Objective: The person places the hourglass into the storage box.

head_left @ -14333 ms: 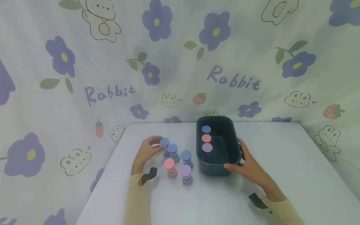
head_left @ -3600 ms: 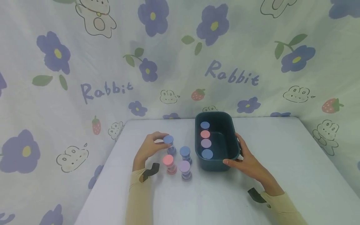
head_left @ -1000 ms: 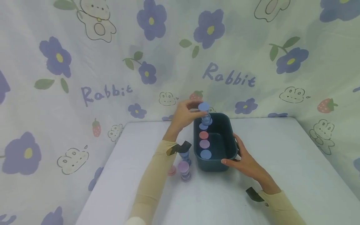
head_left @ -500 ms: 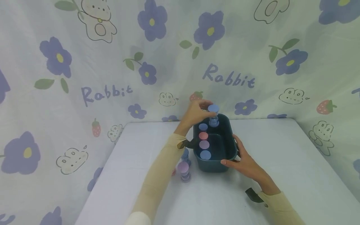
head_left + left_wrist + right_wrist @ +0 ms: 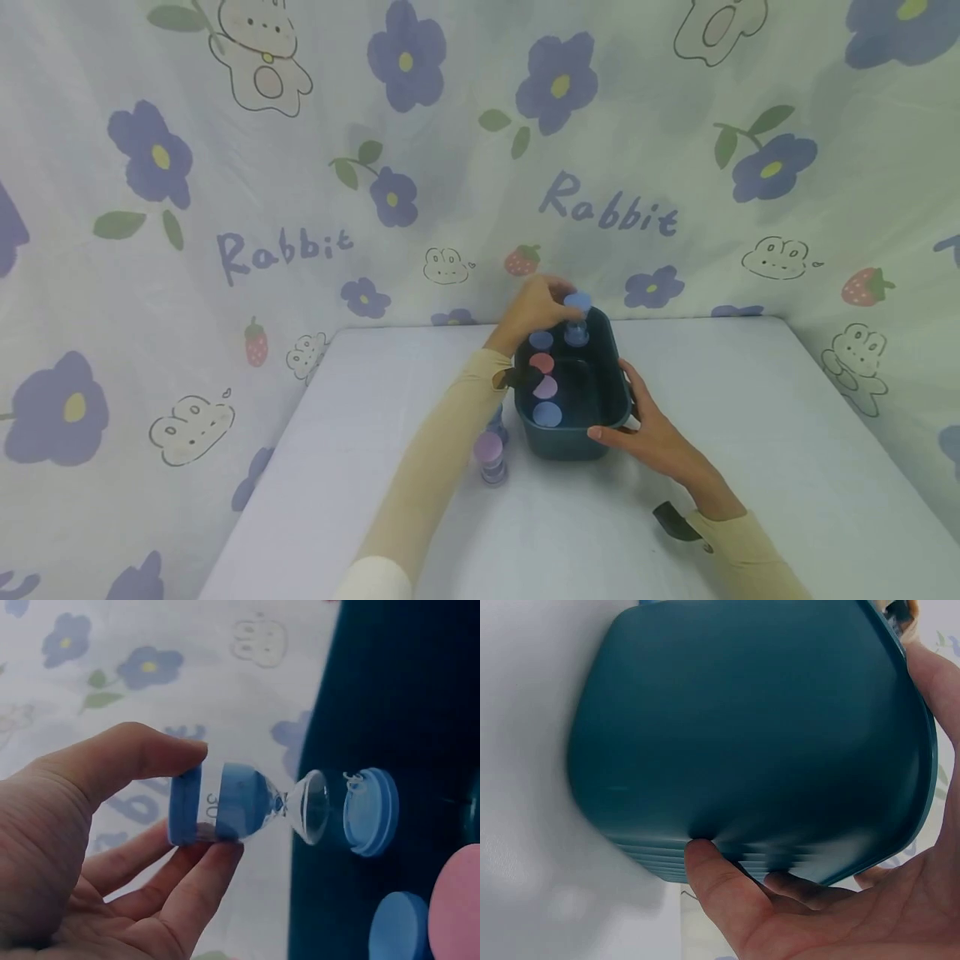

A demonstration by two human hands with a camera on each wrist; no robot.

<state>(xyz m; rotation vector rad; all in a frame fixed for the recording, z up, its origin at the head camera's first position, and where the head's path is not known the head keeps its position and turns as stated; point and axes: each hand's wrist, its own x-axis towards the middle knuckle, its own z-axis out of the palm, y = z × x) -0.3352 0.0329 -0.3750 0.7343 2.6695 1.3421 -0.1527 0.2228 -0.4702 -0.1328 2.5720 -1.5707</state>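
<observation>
My left hand [image 5: 534,310] pinches a blue-capped sand timer [image 5: 244,801] by its upper cap, thumb on one side and fingers on the other. It holds the timer upright inside the far right part of the dark teal bin [image 5: 567,447]. Blue sand and the printed number 30 show in the left wrist view. Along the bin's left wall stand a blue timer [image 5: 541,341], a pink timer [image 5: 541,363], a purple timer [image 5: 550,388] and another blue timer [image 5: 547,414]. My right hand [image 5: 660,437] grips the bin's near right corner, thumb at the rim, fingers against the outer wall.
Left of the bin, a purple timer [image 5: 489,452] and a blue timer [image 5: 497,425] stand on the white table [image 5: 555,533]; my left forearm partly covers the blue one. A patterned cloth [image 5: 465,167] hangs behind the table.
My left hand has carried the blue timer from the table over the bin, then rightward and down into its far right part. Earlier another blue timer joined the left row. My right hand stays on the bin.
</observation>
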